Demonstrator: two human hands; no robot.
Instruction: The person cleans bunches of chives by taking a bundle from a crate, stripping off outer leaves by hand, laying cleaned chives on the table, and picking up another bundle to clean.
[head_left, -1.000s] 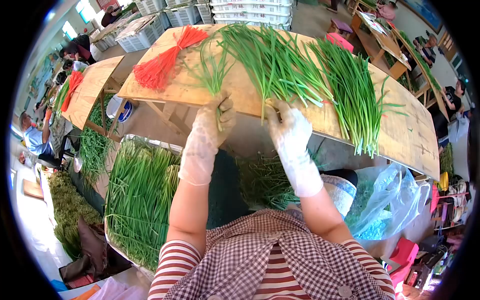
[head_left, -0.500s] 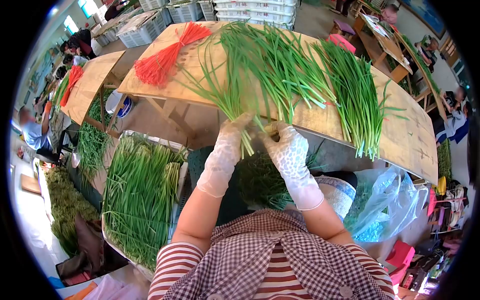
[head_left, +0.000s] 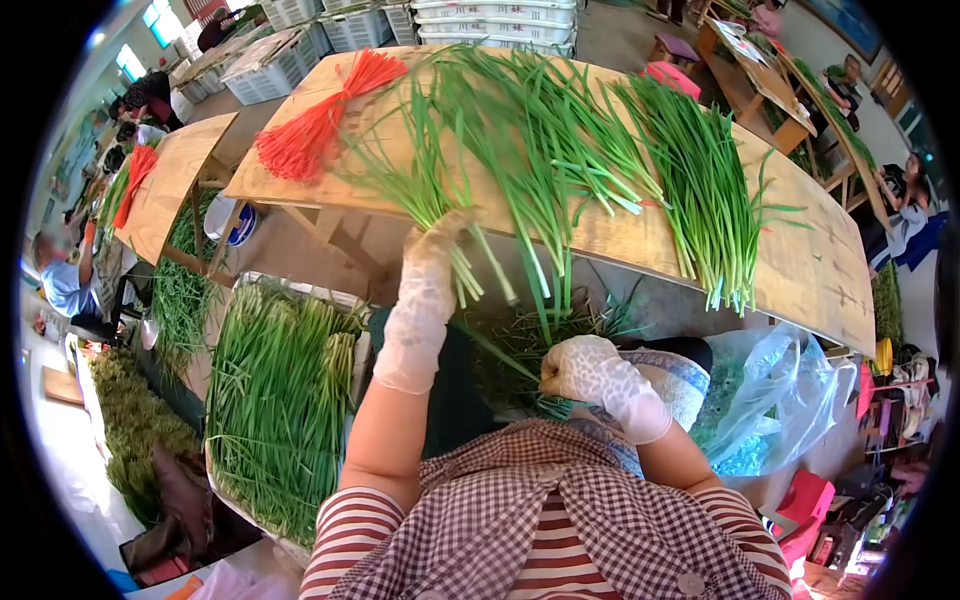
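My gloved left hand (head_left: pixel 440 250) is closed round a small bunch of green stalks (head_left: pixel 425 195) at the table's front edge, their pale ends pointing down towards me. Lower down and nearer my body, my gloved right hand (head_left: pixel 590 372) is closed, with a thin green blade running to its fingers. A loose pile of green stalks (head_left: pixel 570 130) lies on the wooden table (head_left: pixel 820 270), some ends hanging past its edge. Right of it lies a thicker bundle (head_left: pixel 700 190). A bundle of red ties (head_left: pixel 320 120) rests at the table's left.
A crate of green stalks (head_left: pixel 280 400) stands at my lower left. A clear plastic bag (head_left: pixel 780 400) is at my right. White crates (head_left: pixel 495 22) are stacked behind the table. A bucket (head_left: pixel 232 220) sits between the tables. Several people work at both sides.
My right hand has dropped from beside my left hand down towards my lap. My left hand has shifted slightly left, still round its bunch, which has grown since the earliest frame.
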